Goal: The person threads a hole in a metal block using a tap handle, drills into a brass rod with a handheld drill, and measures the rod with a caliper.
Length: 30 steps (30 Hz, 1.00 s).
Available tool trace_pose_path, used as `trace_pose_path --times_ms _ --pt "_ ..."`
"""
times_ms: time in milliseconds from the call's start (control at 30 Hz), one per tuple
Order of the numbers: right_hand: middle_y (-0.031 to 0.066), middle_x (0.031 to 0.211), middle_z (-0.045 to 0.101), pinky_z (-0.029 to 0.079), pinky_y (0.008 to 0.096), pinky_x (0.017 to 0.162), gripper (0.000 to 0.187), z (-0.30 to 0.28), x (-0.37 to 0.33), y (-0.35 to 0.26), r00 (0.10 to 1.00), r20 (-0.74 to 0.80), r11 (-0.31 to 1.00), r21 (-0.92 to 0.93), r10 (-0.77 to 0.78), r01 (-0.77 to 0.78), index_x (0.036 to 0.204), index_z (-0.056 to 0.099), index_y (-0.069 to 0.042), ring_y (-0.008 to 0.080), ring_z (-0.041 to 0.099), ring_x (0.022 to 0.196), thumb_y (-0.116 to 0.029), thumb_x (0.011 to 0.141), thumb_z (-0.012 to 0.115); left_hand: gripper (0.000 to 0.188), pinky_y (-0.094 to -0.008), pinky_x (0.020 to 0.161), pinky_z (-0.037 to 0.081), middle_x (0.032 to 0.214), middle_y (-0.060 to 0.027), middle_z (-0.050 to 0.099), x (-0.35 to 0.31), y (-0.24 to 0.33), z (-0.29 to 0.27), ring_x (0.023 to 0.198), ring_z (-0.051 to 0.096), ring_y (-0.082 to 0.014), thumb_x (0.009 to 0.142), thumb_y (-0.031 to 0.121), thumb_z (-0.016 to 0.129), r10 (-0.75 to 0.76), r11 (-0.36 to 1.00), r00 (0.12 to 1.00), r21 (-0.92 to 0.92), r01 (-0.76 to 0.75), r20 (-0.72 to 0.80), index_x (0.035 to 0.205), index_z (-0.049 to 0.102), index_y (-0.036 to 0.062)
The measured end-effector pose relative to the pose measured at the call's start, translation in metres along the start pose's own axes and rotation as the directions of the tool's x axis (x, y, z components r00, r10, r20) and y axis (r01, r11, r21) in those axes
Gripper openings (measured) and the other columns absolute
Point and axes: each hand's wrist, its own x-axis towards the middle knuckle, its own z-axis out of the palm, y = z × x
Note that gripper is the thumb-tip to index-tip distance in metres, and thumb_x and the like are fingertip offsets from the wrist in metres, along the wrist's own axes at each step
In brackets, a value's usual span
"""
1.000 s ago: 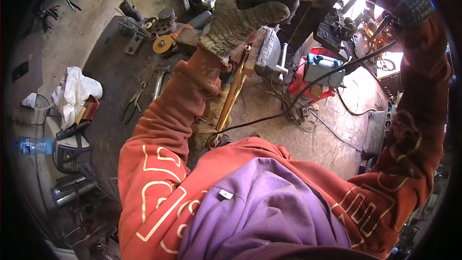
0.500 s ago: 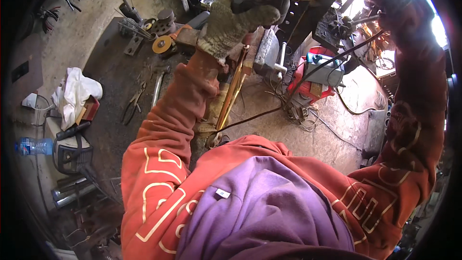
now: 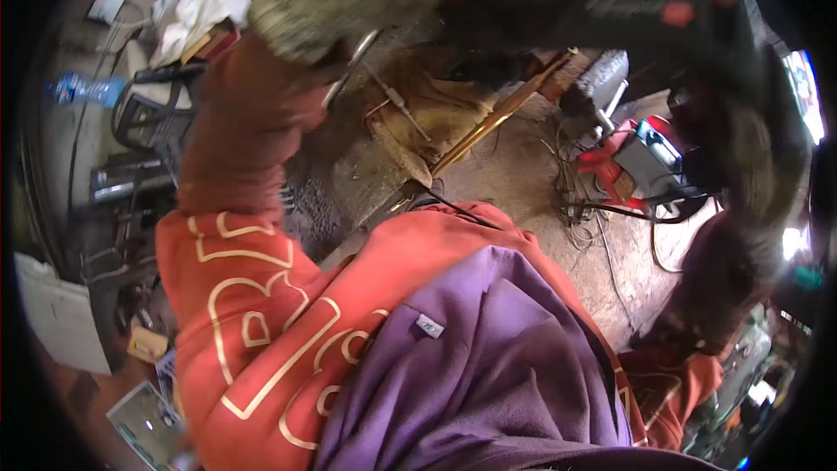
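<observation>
A black object (image 3: pixel 602 28) with pale marking and a small red patch spans the top of the view, very close and blurred; its kind does not show. Over its left part lies my left hand (image 3: pixel 323 4) in a thick grey-beige work glove, fingers closed along it. My right hand (image 3: pixel 757 135), dark and smeared by motion, is raised by its right end; the fingers cannot be made out. Below them a long brass-coloured bar (image 3: pixel 499 125) slants across brown sheet material. A thin metal rod with a crosspiece (image 3: pixel 398 103) lies beside it.
To the right stand a red and grey box-shaped machine (image 3: pixel 643 161) and tangled cables (image 3: pixel 571 222). At the left are a white cloth (image 3: pixel 205 13), a plastic bottle (image 3: pixel 85 90) and a black-framed case (image 3: pixel 155 113). A grey metal block (image 3: pixel 603 77) sits beyond the bar.
The black object and both hands have come closer, the left shifting left and the right lower. My view has turned, so the bottle and cloth appear higher and the red machine farther right.
</observation>
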Motion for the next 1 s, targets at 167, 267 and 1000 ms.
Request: trace_pose_path --times_ms 167,267,1000 --pt "0.0081 0.111 0.074 0.055 0.0327 0.089 0.027 0.116 0.05 0.015 0.953 0.267 0.895 0.446 -0.141 0.008 0.124 0.067 0.001 0.0122 0.065 0.101 -0.019 0.108 0.061 0.061 -0.0343 0.068 0.056 0.098 -0.0081 0.077 -0.081 0.036 -0.057 0.08 0.071 -0.0176 0.077 0.04 0.095 -0.279 0.81 0.956 0.557 0.183 0.092 0.12 0.072 0.0037" --pt "0.0089 0.111 0.074 0.055 0.0339 0.09 0.028 0.207 0.069 -0.012 0.791 0.602 0.736 0.585 -0.114 -0.339 0.124 0.068 0.0 0.0137 0.065 0.101 -0.021 0.108 0.06 0.091 -0.0394 0.088 0.059 0.101 -0.0157 0.076 -0.117 0.054 -0.066 0.095 0.075 -0.03 0.06 0.056 0.099 -0.501 0.533 0.858 0.821 0.202 0.114 0.123 0.07 -0.003" --pt "0.0118 0.1 0.075 0.057 0.0373 0.081 0.034 0.279 0.055 -0.012 0.904 0.389 0.758 0.532 0.177 -0.377 0.128 0.067 -0.002 0.0205 0.071 0.091 -0.024 0.102 0.069 0.073 -0.049 0.079 0.057 0.093 -0.0178 0.076 -0.13 -0.081 -0.095 0.091 0.075 -0.0387 0.069 0.071 0.082 -0.905 0.387 0.25 0.911 0.143 0.345 0.106 0.078 0.0084"
